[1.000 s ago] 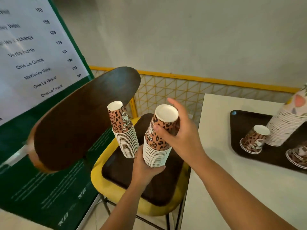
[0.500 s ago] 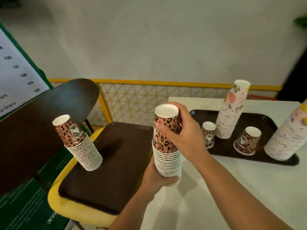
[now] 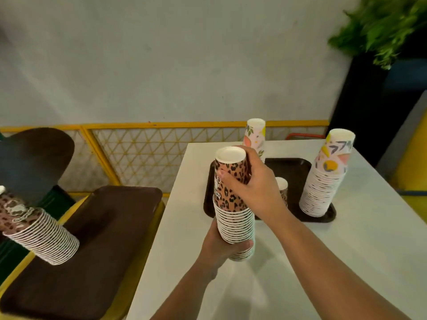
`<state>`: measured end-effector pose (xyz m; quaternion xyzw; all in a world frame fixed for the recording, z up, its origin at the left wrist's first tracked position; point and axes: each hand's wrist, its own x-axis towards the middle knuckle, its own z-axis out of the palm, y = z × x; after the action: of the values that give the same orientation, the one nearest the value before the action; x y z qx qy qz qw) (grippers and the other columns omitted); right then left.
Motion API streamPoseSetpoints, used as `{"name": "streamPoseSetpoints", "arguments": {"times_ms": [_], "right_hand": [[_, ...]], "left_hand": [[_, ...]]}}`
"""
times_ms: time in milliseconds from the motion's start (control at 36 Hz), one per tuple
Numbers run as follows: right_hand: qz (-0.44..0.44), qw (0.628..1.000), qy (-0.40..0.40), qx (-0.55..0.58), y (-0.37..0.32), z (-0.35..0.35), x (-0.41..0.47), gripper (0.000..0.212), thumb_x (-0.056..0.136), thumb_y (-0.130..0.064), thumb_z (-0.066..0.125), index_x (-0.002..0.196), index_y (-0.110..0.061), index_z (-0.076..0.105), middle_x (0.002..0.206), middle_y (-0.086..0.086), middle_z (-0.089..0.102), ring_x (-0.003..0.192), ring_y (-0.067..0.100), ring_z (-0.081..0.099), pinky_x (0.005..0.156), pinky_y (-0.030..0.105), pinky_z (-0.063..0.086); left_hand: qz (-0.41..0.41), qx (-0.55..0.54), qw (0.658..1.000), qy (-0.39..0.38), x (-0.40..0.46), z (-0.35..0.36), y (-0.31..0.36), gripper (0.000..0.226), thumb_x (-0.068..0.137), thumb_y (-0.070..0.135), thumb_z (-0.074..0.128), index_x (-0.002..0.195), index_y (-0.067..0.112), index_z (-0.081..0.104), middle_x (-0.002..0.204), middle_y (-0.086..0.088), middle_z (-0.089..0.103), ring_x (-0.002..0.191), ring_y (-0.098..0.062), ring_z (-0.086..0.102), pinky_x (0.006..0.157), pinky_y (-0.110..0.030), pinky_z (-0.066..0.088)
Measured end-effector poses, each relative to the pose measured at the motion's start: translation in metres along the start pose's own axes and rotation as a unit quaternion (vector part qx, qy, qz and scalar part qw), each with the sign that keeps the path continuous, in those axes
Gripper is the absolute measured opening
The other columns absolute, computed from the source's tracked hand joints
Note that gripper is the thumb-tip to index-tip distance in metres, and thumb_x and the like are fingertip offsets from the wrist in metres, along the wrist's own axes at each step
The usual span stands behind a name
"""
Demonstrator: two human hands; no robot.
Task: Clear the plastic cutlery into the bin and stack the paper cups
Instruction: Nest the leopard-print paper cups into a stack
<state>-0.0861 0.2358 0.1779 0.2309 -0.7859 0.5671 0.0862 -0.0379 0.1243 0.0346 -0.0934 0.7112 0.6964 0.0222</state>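
**Ana:** Over the near edge of the white table point(image 3: 323, 262), both hands are carrying the leopard-print stack of cups point(image 3: 233, 204), mouths down. The left hand point(image 3: 225, 247) is curling round the bottom rims, and the right hand point(image 3: 251, 188) is wrapping its fingers round the top cup.

**Ben:** So nothing is loose or spread apart?

**Ana:** No, both hands are clamping on that one stack. It is standing nearly upright, its long axis running up and down between the two grips.

**Ben:** Where would it be going?

**Ana:** I am guessing the dark tray point(image 3: 298, 167) on the table, lying just beyond the stack and slightly to the right. The right hand is the nearer one to it. A small leopard cup point(image 3: 282, 188) is sitting there upside down, a tall patterned stack point(image 3: 328, 179) is standing at the tray's right end, and a floral stack point(image 3: 255, 135) is rising behind the right hand.

**Ben:** And off to the left?

**Ana:** Another leopard stack point(image 3: 39, 229) is sitting on a second tray point(image 3: 104, 227) on the yellow chair point(image 3: 138, 262), well apart from the hands and partly cut off by the frame edge.

**Ben:** What can't you make out?

**Ana:** The right hand is hiding the tray's middle, so I cannot tell what free room it has. No cutlery or bin is showing anywhere.
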Motion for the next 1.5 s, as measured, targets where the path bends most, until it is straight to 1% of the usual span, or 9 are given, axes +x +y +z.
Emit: {"name": "streamPoseSetpoints", "arguments": {"times_ms": [139,361,500,694,806,972,1083,1194,1500], "right_hand": [[0.012,0.999,-0.018,-0.024,0.018,-0.025,0.001,0.050,0.076,-0.037,0.070,0.112,-0.041,0.036,0.101,-0.030,0.049,0.093,-0.026,0.046,0.074,-0.005,0.036],[0.053,0.997,-0.002,-0.060,0.051,-0.039,-0.002,0.069,0.073,-0.044,0.071,0.131,-0.023,0.042,0.123,-0.005,0.054,0.108,0.004,0.049,0.083,0.015,0.040],[0.081,0.994,0.008,-0.073,0.054,-0.045,0.003,0.069,0.071,-0.041,0.074,0.131,-0.022,0.043,0.123,-0.006,0.056,0.103,0.000,0.048,0.076,0.007,0.038],[0.088,0.993,0.029,-0.076,0.055,-0.049,0.011,0.071,0.071,-0.041,0.074,0.131,-0.024,0.041,0.117,-0.012,0.051,0.101,-0.004,0.045,0.072,0.000,0.035],[0.091,0.990,0.063,-0.089,0.058,-0.045,0.012,0.071,0.069,-0.046,0.074,0.129,-0.023,0.043,0.120,-0.008,0.050,0.102,0.000,0.047,0.081,0.013,0.040],[0.099,0.987,0.069,-0.106,0.061,-0.048,0.015,0.063,0.072,-0.039,0.074,0.126,-0.025,0.044,0.111,-0.014,0.052,0.098,-0.004,0.046,0.072,0.001,0.035],[0.103,0.988,0.056,-0.099,0.062,-0.051,0.018,0.068,0.072,-0.039,0.074,0.130,-0.026,0.040,0.119,-0.010,0.053,0.104,0.000,0.048,0.086,0.017,0.044],[0.099,0.985,0.065,-0.128,0.059,-0.054,0.022,0.069,0.070,-0.044,0.074,0.128,-0.024,0.042,0.111,-0.014,0.042,0.099,-0.003,0.042,0.073,0.003,0.033],[0.105,0.986,0.066,-0.110,0.060,-0.057,0.025,0.061,0.076,-0.037,0.072,0.128,-0.022,0.044,0.110,-0.012,0.054,0.098,-0.001,0.050,0.073,0.003,0.039]], "left_hand": [[-0.010,-0.018,1.000,0.019,0.008,0.029,-0.001,0.094,0.042,0.022,0.091,0.127,0.029,0.051,0.115,0.011,0.068,0.107,-0.009,0.064,0.082,-0.026,0.054],[-0.029,-0.014,0.999,0.023,0.021,0.048,-0.006,0.096,0.043,0.019,0.089,0.129,0.031,0.049,0.117,0.009,0.066,0.110,-0.011,0.062,0.087,-0.033,0.055],[-0.039,-0.009,0.999,0.000,0.030,0.052,-0.003,0.089,0.053,0.008,0.090,0.127,0.033,0.047,0.116,0.011,0.064,0.109,-0.009,0.060,0.078,-0.022,0.052],[-0.051,-0.002,0.998,-0.024,0.047,0.055,-0.003,0.099,0.040,0.025,0.091,0.129,0.033,0.048,0.118,0.010,0.065,0.112,-0.013,0.060,0.090,-0.039,0.054],[-0.052,0.011,0.998,-0.033,0.052,0.052,-0.006,0.103,0.038,0.028,0.091,0.131,0.033,0.046,0.120,0.010,0.065,0.113,-0.013,0.060,0.095,-0.046,0.052],[-0.064,0.024,0.996,-0.065,0.054,0.054,-0.009,0.099,0.043,0.026,0.093,0.130,0.036,0.047,0.119,0.012,0.065,0.113,-0.011,0.060,0.096,-0.047,0.052],[-0.063,0.024,0.995,-0.071,0.058,0.056,-0.010,0.100,0.041,0.028,0.092,0.129,0.036,0.047,0.120,0.011,0.065,0.114,-0.013,0.060,0.096,-0.049,0.051],[-0.057,0.032,0.995,-0.070,0.062,0.057,-0.009,0.104,0.039,0.029,0.091,0.132,0.035,0.045,0.121,0.011,0.063,0.115,-0.014,0.058,0.097,-0.048,0.050],[-0.051,0.028,0.996,-0.060,0.066,0.061,-0.009,0.101,0.044,0.022,0.090,0.133,0.031,0.043,0.122,0.009,0.061,0.115,-0.013,0.056,0.095,-0.042,0.051]]}}
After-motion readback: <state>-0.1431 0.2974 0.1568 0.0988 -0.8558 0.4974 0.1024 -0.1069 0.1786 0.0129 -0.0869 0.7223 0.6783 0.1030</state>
